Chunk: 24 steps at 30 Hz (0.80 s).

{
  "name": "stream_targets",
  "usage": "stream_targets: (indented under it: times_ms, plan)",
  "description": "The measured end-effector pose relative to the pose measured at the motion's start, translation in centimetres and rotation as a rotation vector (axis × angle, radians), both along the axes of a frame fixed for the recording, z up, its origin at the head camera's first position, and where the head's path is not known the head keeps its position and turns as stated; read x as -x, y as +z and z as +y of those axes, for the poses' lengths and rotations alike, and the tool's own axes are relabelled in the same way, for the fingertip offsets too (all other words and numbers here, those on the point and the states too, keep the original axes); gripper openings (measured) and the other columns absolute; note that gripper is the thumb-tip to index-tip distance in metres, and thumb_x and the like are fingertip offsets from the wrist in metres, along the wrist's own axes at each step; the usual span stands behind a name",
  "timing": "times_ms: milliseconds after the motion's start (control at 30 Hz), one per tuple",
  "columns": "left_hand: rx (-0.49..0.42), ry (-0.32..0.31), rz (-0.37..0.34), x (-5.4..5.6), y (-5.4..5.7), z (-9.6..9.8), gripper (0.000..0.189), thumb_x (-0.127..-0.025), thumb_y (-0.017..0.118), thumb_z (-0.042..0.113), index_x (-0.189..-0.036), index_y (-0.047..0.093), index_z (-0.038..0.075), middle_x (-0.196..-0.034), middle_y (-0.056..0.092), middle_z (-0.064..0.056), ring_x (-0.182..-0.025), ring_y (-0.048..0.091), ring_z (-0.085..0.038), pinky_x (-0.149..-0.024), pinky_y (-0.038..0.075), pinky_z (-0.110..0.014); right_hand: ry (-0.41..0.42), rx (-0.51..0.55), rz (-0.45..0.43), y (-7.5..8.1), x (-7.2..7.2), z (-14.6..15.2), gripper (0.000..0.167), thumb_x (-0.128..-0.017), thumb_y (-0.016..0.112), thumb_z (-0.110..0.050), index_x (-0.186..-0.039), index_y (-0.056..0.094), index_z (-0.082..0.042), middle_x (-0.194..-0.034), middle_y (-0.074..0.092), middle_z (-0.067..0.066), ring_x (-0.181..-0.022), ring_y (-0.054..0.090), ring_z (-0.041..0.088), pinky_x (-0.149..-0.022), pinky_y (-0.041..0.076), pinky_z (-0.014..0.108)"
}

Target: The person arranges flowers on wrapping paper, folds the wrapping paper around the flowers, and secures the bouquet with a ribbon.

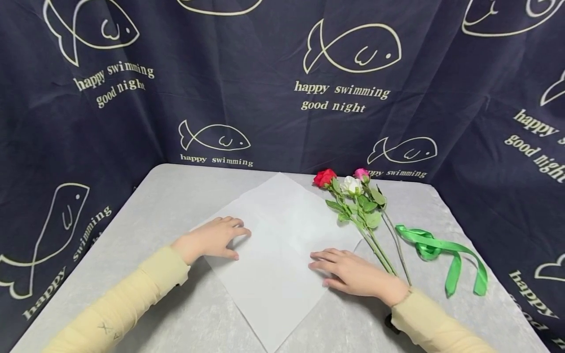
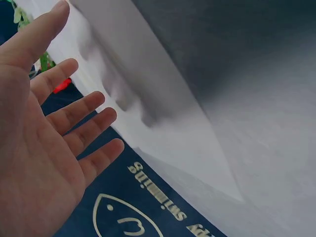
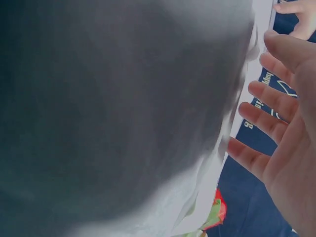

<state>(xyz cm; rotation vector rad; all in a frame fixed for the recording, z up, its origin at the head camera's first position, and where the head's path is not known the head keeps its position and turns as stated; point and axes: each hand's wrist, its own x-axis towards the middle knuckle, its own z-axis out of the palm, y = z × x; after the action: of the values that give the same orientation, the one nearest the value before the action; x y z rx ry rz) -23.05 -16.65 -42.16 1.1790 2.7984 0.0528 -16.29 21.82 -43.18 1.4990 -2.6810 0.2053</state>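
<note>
A white sheet of paper (image 1: 273, 274) lies turned like a diamond on the table, one corner toward the back and one toward me. My left hand (image 1: 220, 238) is over its left corner, palm down with the fingers spread and nothing in them. Over the right side of the sheet is my right hand (image 1: 353, 274), its fingers extended and likewise holding nothing. Both wrist views show the loosely straight fingers of the left hand (image 2: 64, 133) and right hand (image 3: 281, 113) near the paper (image 2: 148, 123).
Right of the paper lie a red rose (image 1: 324, 177), a white rose (image 1: 351, 186) and a pink rose (image 1: 362, 174) with long green stems. A green ribbon (image 1: 441, 243) lies looped farther right on the grey table (image 1: 176, 196). A dark blue fish-print cloth (image 1: 265, 73) hangs around the table.
</note>
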Motion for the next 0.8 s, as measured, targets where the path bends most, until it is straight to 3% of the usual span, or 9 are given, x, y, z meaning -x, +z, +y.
stream_targets:
  times_ms: [133, 400, 567, 800]
  plan:
    - [-0.035, 0.038, 0.006, -0.6, 0.1, -1.5, 0.067, -0.076, 0.073, 0.047, -0.132, 0.053, 0.018, -0.132, 0.051, -0.014, -0.121, 0.047, -0.035, -0.099, 0.038, -0.054, -0.019, 0.047, 0.041, 0.4, 0.2, 0.3, 0.044, -0.089, 0.065, -0.031, -0.129, 0.056, -0.017, -0.131, 0.056, 0.006, -0.119, 0.052, 0.024, -0.092, 0.047, 0.046]
    - [-0.085, 0.108, 0.067, -1.5, 0.1, -3.8, 0.065, -0.075, 0.075, 0.041, -0.131, 0.054, 0.014, -0.130, 0.052, -0.015, -0.121, 0.048, -0.036, -0.100, 0.037, -0.055, -0.180, 0.092, 0.143, 1.0, 1.0, 2.1, 0.046, -0.080, 0.073, -0.021, -0.124, 0.059, -0.013, -0.122, 0.059, 0.008, -0.112, 0.056, 0.024, -0.091, 0.048, 0.045]
    - [-0.117, 0.131, 0.093, -2.0, 0.1, -4.8, 0.064, -0.074, 0.078, 0.036, -0.129, 0.056, 0.012, -0.127, 0.054, -0.015, -0.119, 0.049, -0.036, -0.098, 0.038, -0.055, -0.237, 0.159, 0.187, 1.1, 1.7, 3.2, 0.043, -0.075, 0.077, -0.014, -0.114, 0.062, -0.007, -0.112, 0.062, 0.010, -0.102, 0.060, 0.026, -0.086, 0.051, 0.043]
    - [-0.145, 0.147, 0.154, -2.2, -0.1, -6.3, 0.061, -0.072, 0.080, 0.033, -0.124, 0.058, 0.008, -0.122, 0.056, -0.016, -0.114, 0.051, -0.036, -0.092, 0.041, -0.055, -0.420, 0.157, 0.149, 1.1, 2.8, 5.0, 0.033, -0.075, 0.074, -0.004, -0.106, 0.062, -0.001, -0.100, 0.063, 0.013, -0.093, 0.062, 0.031, -0.078, 0.053, 0.043]
